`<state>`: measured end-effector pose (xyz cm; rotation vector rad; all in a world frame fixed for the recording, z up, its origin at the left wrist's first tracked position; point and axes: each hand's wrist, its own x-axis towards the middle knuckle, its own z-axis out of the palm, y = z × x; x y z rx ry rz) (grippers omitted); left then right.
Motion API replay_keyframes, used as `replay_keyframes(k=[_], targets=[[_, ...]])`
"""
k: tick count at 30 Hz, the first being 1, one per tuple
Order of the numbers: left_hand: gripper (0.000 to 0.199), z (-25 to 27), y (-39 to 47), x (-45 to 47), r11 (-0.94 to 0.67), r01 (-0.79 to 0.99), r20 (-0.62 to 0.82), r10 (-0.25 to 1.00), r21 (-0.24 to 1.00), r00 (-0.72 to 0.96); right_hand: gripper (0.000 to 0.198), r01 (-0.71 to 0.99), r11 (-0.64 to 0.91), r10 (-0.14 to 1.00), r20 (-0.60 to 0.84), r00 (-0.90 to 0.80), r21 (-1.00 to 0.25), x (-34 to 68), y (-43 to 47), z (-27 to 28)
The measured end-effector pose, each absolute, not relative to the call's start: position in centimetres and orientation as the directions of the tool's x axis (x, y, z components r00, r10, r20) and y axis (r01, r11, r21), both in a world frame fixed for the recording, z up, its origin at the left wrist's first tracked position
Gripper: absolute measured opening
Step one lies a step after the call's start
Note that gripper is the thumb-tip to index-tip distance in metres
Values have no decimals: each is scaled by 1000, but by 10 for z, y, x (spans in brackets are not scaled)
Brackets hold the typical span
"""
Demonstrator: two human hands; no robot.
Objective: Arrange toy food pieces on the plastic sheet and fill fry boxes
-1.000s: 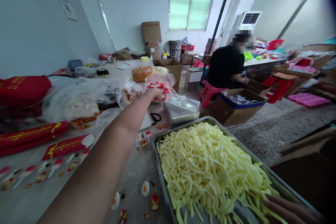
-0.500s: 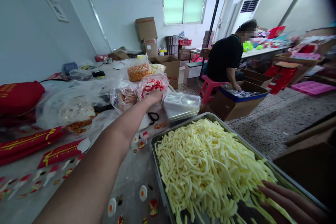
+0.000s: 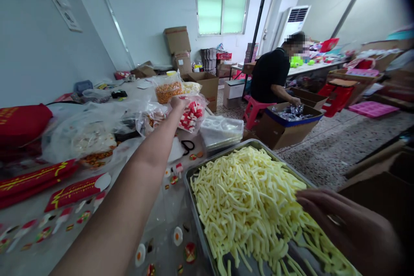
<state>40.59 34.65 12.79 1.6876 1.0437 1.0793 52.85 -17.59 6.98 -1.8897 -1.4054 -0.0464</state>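
Note:
My left hand reaches across the table to a clear plastic bag of red and white pieces. Its fingers are closed at the bag's upper edge, partly hidden by the back of the hand. On the right, my right hand hovers over the side of a metal tray, its fingers loosely bent and slightly blurred, with nothing visible in them. A heap of pale yellow soft strips fills most of the tray, and its fingertips are close to the heap's right side.
Beside the bag stand clear plastic trays and black-handled scissors. Small egg and burger-like pieces lie left of the tray. Further off, a seated person reaches into a cardboard box.
My left hand has moved from over the red and white pieces to the bag's upper left edge, and more pieces show. My right hand has risen off the strips.

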Motion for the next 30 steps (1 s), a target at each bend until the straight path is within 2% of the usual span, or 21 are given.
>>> replay_keyframes(k=[3, 5, 7, 9, 11, 12, 16, 21, 23, 25, 27, 30], targets=[[31, 138, 322, 401, -243, 9, 226, 914, 970, 338, 25, 647, -32, 864, 305, 401, -761, 514, -111, 98], [28, 141, 300, 390, -213, -68, 222, 889, 975, 400, 35, 455, 52, 875, 260, 409, -889, 510, -66, 113], [30, 140, 275, 371, -157, -123, 198, 854, 980, 482, 39, 231, 122, 882, 212, 421, -965, 506, -24, 127], [34, 136, 247, 346, -64, -173, 157, 780, 983, 606, 36, 41, 132, 902, 137, 409, -990, 499, 12, 136], [36, 129, 217, 318, 23, -202, 131, 688, 979, 714, 31, -113, 51, 924, 5, 382, -992, 485, 40, 138], [35, 125, 201, 305, 52, -201, 119, 654, 978, 747, 29, -179, 26, 949, -32, 312, -984, 474, 51, 135], [29, 107, 147, 258, 154, -161, 30, 625, 975, 780, 25, -317, 62, 993, 27, 116, -946, 420, 61, 114], [26, 87, 92, 184, 373, -145, -182, 712, 917, 678, 29, -181, 100, 973, 59, 222, -978, 372, 18, 94], [23, 79, 72, 143, 436, -194, -251, 769, 879, 588, 31, -69, 100, 967, 81, 243, -993, 363, -9, 86], [20, 70, 52, 100, 449, -236, -309, 833, 862, 458, 29, 124, 104, 962, 132, 239, -987, 359, -37, 73], [19, 62, 34, 63, 434, -240, -353, 880, 868, 316, 24, 397, 132, 950, 231, 211, -908, 356, -61, 55], [21, 52, 10, 32, 392, -259, -351, 916, 882, 194, 14, 722, 263, 921, 389, 10, -640, 349, -81, 26]])
